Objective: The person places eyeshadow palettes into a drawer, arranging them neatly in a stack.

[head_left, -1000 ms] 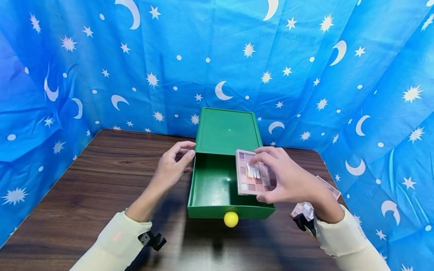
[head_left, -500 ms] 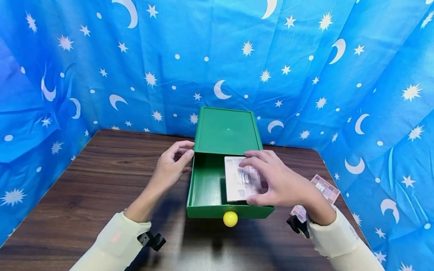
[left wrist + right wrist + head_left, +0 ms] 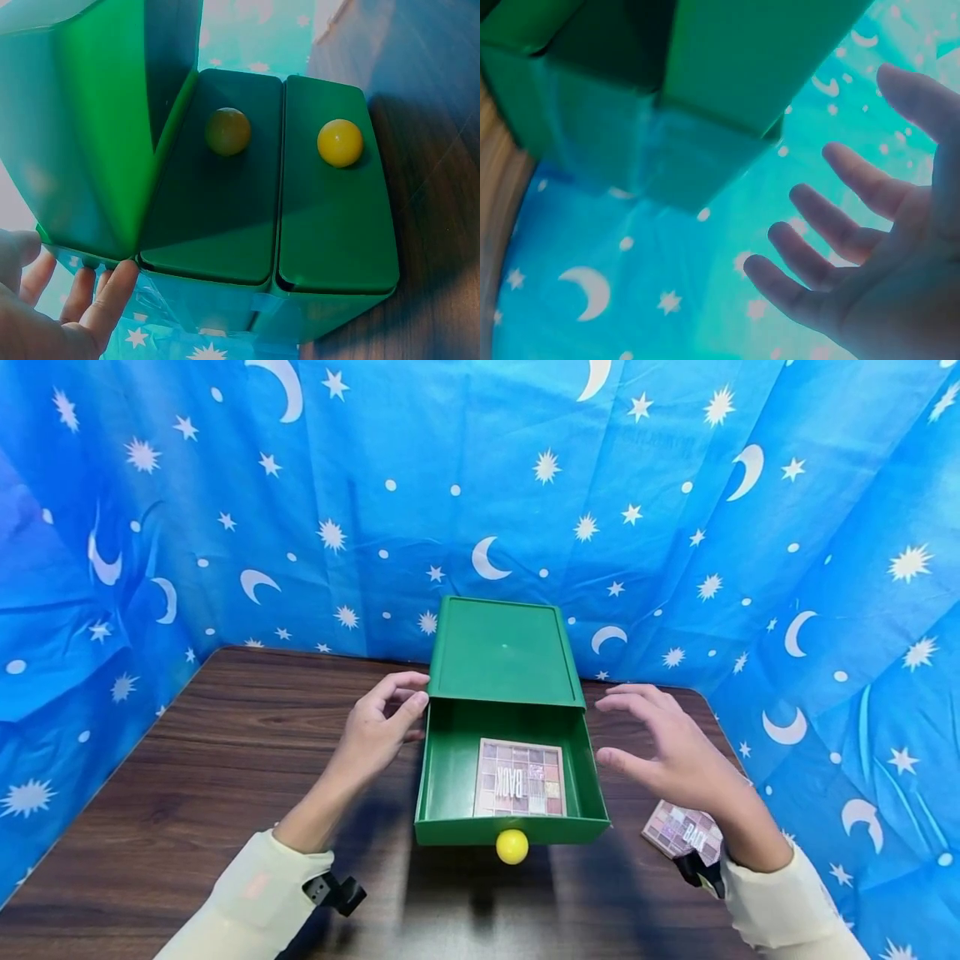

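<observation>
A green drawer cabinet (image 3: pixel 506 647) stands on the table with its top drawer (image 3: pixel 450 768) pulled out. Inside that drawer, toward the front right, an eyeshadow palette (image 3: pixel 519 781) with a clear lid lies flat. My left hand (image 3: pixel 378 722) is at the cabinet's left side, fingertips touching its edge and fingers loosely bent. To the right of the drawer my right hand (image 3: pixel 663 743) hovers, holding nothing, its fingers spread. Another eyeshadow palette (image 3: pixel 684 831) lies on the table by the right wrist, partly covered by the wrist strap.
Two lower drawers with yellow knobs (image 3: pixel 340 143) are closed in the left wrist view. The top drawer's yellow ball knob (image 3: pixel 512 847) juts out in front. A blue curtain (image 3: pixel 375 485) with moons and stars hangs behind the wooden table (image 3: pixel 225 760).
My right hand has lowered the palette into the drawer, let go of it and moved away to the right. My left hand has stayed at the cabinet's side.
</observation>
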A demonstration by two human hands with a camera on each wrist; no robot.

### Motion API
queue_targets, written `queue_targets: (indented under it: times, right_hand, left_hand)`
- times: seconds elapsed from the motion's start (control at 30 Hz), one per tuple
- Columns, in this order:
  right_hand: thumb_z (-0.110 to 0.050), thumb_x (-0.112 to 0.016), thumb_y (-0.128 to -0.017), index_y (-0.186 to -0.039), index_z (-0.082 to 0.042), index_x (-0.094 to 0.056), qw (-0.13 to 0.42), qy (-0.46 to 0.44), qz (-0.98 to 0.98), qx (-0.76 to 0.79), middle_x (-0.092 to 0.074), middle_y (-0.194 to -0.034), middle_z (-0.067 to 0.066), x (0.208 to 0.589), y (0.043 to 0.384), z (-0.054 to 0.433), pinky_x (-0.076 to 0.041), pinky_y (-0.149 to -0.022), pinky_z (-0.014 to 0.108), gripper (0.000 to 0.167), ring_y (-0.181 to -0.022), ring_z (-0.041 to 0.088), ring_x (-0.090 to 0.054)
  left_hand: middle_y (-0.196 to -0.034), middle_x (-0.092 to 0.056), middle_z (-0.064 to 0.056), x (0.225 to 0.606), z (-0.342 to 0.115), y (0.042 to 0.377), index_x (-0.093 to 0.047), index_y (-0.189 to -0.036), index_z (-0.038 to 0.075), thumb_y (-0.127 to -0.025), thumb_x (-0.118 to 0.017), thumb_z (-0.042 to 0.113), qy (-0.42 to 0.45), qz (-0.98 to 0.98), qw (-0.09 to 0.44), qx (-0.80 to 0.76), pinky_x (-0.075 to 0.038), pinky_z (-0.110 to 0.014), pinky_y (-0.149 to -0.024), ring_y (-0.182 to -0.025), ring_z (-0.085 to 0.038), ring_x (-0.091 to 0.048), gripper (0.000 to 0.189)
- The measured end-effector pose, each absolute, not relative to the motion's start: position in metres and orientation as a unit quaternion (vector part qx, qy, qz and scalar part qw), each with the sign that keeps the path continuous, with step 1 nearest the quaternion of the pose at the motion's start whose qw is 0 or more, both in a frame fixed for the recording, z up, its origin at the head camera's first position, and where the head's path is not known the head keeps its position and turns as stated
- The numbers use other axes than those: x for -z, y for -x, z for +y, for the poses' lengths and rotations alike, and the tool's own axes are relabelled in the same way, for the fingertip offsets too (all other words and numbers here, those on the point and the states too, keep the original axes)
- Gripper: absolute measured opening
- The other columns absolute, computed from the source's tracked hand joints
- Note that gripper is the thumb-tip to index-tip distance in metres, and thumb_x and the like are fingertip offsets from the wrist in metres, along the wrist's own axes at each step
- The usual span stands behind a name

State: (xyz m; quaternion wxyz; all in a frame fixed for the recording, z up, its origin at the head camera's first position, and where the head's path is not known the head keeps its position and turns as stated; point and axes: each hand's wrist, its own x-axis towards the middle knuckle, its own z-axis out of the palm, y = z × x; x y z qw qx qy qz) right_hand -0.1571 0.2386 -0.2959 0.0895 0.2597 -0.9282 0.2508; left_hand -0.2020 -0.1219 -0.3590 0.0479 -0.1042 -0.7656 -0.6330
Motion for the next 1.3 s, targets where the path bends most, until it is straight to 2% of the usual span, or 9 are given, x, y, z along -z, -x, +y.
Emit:
queue_targets:
  times: [0.1,0.33,0.5,0.6,0.73,0.9,1.07,1.3]
  right_hand:
    - [-0.025,-0.077,-0.092,-0.134,-0.010,-0.059,0.084,-0.234,-0.938,-0.243,-0.054,-0.142,0.014,0.303,0.158,0.252,-0.043,-0.106,0.065,0.049,-0.134,0.038,-0.045]
    - [-0.028,-0.077,-0.091,-0.138,-0.004,-0.055,0.050,-0.187,-0.958,-0.212,-0.053,-0.140,0.023,0.321,0.160,0.286,-0.043,-0.102,0.068,0.057,-0.129,0.045,-0.047]
    - [-0.032,-0.081,-0.086,-0.135,0.000,-0.056,0.003,-0.162,-0.973,-0.162,-0.053,-0.137,0.030,0.347,0.161,0.308,-0.045,-0.096,0.070,0.063,-0.124,0.053,-0.048]
    - [-0.032,-0.084,-0.082,-0.132,0.005,-0.057,-0.025,-0.155,-0.979,-0.131,-0.054,-0.133,0.032,0.364,0.161,0.319,-0.045,-0.097,0.070,0.067,-0.123,0.056,-0.049]
    - [-0.028,-0.086,-0.078,-0.136,0.010,-0.049,-0.067,-0.137,-0.980,-0.131,-0.052,-0.133,0.037,0.387,0.161,0.331,-0.048,-0.097,0.068,0.078,-0.121,0.055,-0.052]
    - [-0.029,-0.088,-0.073,-0.141,0.006,-0.041,-0.119,-0.093,-0.979,-0.133,-0.047,-0.134,0.040,0.409,0.160,0.341,-0.052,-0.091,0.065,0.090,-0.113,0.049,-0.056]
    - [-0.032,-0.090,-0.071,-0.139,0.003,-0.044,-0.128,-0.076,-0.981,-0.121,-0.044,-0.135,0.040,0.421,0.159,0.346,-0.052,-0.091,0.067,0.089,-0.112,0.050,-0.054]
    - [-0.038,-0.091,-0.071,-0.139,0.006,-0.043,-0.146,-0.055,-0.982,-0.106,-0.040,-0.138,0.044,0.434,0.159,0.350,-0.048,-0.095,0.072,0.094,-0.118,0.057,-0.052]
  left_hand:
    - [-0.122,-0.061,-0.018,0.359,-0.122,0.202,-0.059,-0.136,0.013,-0.105,-0.058,0.027,0.102,-0.768,0.047,0.631,-0.065,-0.043,-0.081,-0.100,-0.020,-0.064,0.034]
    - [-0.122,-0.062,-0.019,0.359,-0.121,0.202,-0.059,-0.136,0.013,-0.105,-0.058,0.028,0.101,-0.770,0.047,0.628,-0.064,-0.046,-0.083,-0.104,-0.028,-0.064,0.034]
    - [-0.122,-0.062,-0.019,0.358,-0.121,0.202,-0.059,-0.137,0.014,-0.105,-0.057,0.029,0.103,-0.771,0.046,0.627,-0.064,-0.045,-0.083,-0.106,-0.031,-0.063,0.035]
    - [-0.122,-0.062,-0.019,0.358,-0.122,0.202,-0.059,-0.136,0.014,-0.105,-0.058,0.029,0.102,-0.770,0.044,0.628,-0.064,-0.045,-0.083,-0.107,-0.033,-0.063,0.034]
    - [-0.122,-0.062,-0.019,0.358,-0.122,0.203,-0.059,-0.136,0.014,-0.105,-0.058,0.029,0.101,-0.769,0.043,0.629,-0.064,-0.044,-0.083,-0.105,-0.029,-0.064,0.034]
    - [-0.122,-0.062,-0.019,0.359,-0.122,0.203,-0.059,-0.137,0.014,-0.105,-0.058,0.029,0.103,-0.770,0.042,0.629,-0.065,-0.039,-0.081,-0.104,-0.027,-0.064,0.035]
    - [-0.122,-0.062,-0.018,0.358,-0.122,0.203,-0.059,-0.137,0.014,-0.105,-0.058,0.028,0.105,-0.769,0.043,0.629,-0.065,-0.042,-0.081,-0.102,-0.024,-0.064,0.035]
    - [-0.121,-0.062,-0.019,0.358,-0.122,0.203,-0.059,-0.136,0.013,-0.105,-0.058,0.026,0.103,-0.768,0.047,0.631,-0.065,-0.042,-0.080,-0.100,-0.021,-0.064,0.034]
